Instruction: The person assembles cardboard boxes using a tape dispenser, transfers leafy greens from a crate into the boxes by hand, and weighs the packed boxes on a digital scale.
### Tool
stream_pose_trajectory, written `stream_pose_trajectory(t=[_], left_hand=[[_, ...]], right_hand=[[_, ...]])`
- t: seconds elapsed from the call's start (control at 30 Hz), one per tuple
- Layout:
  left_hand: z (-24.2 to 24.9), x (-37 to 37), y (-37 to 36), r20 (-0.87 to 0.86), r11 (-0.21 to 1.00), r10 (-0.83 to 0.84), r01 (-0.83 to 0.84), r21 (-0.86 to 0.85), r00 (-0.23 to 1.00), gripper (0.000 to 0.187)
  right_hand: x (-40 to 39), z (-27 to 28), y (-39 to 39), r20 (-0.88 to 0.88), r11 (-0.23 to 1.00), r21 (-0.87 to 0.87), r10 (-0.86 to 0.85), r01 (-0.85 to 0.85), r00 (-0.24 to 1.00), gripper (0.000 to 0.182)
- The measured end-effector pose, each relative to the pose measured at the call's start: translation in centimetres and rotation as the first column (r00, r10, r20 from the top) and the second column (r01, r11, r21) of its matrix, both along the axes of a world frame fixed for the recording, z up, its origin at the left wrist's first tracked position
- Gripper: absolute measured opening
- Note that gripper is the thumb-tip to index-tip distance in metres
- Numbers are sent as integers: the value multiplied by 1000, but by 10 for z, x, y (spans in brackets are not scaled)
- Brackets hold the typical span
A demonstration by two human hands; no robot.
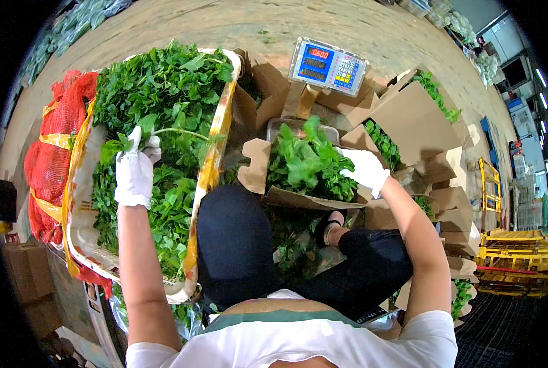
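Observation:
My left hand (135, 168), in a white glove, is closed on a leafy green sprig whose long stem (182, 131) points right. It is over the large white basket (79, 211) heaped with green leaves (163, 86). My right hand (364, 170), also gloved in white, touches the leaves (307, 162) at the right side of an open cardboard box (255, 165). Its fingertips are partly hidden among those leaves, so its grip cannot be made out. The box stands just beyond my knees, below a scale display (328, 66).
Red mesh sacks (47, 178) lie left of the basket. More cardboard boxes (418, 122) with greens stand at the right. Yellow metal racks (513, 251) are at the far right. Loose leaves (295, 245) lie on the floor between my legs.

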State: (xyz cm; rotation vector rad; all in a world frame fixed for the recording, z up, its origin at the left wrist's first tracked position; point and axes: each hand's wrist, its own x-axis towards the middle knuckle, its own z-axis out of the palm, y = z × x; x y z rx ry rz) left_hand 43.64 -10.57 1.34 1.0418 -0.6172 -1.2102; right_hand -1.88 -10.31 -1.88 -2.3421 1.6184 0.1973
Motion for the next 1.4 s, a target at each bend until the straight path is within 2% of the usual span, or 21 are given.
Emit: stream_pose_trajectory(t=[0.17,0.23,0.3,0.37,0.4,0.43,0.63,0.77,0.87,0.9,0.93,0.97,1.0,1.03,1.1,1.13,1.17,1.2,1.27,1.33,1.4], left_hand=[[11,-19,-2,-17,998,-21,20,-57,1000,21],[19,-31,1,-30,995,-60,58,-82,998,20],[24,-41,0,-80,990,-114,107,-93,990,20],[28,-50,-1,-105,987,-132,122,-101,986,20],[29,-54,0,-81,983,-169,162,-87,982,20],[30,-59,0,-58,978,-203,198,-71,978,20],[32,-106,7,-98,931,-364,358,-71,926,23],[32,-145,10,76,870,-487,490,-44,870,27],[24,-179,9,391,796,-470,571,-200,792,28],[23,-190,7,174,792,-603,611,13,778,30],[25,-196,10,612,784,-486,621,-10,624,31],[26,-203,15,910,772,-246,635,-24,334,33],[22,-219,16,280,718,-650,691,-75,706,35],[18,-235,17,-553,806,-530,585,-91,643,39],[13,-244,8,-705,767,-474,641,-34,528,30],[-1,-244,6,-313,718,-675,692,-73,668,30],[-14,-244,4,141,702,-697,709,-69,703,30],[-25,-248,-2,6,657,-739,723,-215,673,30],[-27,-251,-6,-134,609,-782,702,-370,609,30],[-17,-246,-4,-143,608,-792,747,-267,594,30],[4,-237,-1,-191,621,-780,774,-123,596,32]], right_hand=[[-8,28,9,248,981,-83,-148,174,957,54],[-22,19,2,480,967,45,-240,250,844,56],[-31,20,3,440,977,-12,-186,213,878,56],[-33,30,5,644,930,195,-361,311,674,52],[-34,37,10,727,864,339,-492,372,479,44],[-36,40,10,812,885,334,-444,323,378,40],[-50,56,32,921,742,349,-383,573,-65,46],[-35,84,44,914,776,397,-380,489,-139,49],[-23,84,51,937,891,336,-349,305,-13,48],[-15,85,51,939,894,331,-344,303,-9,48],[-3,85,54,901,855,417,-433,308,-21,50],[7,85,55,856,809,499,-516,311,-32,53],[13,80,53,848,802,509,-530,312,-21,54],[19,75,51,839,795,519,-544,312,-10,54],[30,65,48,838,796,534,-544,284,-50,49],[32,62,44,846,826,521,-533,216,-3,48],[35,61,43,853,847,510,-521,146,41,47],[44,60,46,836,802,521,-548,291,14,46],[48,61,41,833,800,508,-551,319,53,36],[36,58,32,886,888,421,-447,186,128,23],[36,67,34,921,917,378,-387,130,53,26]])
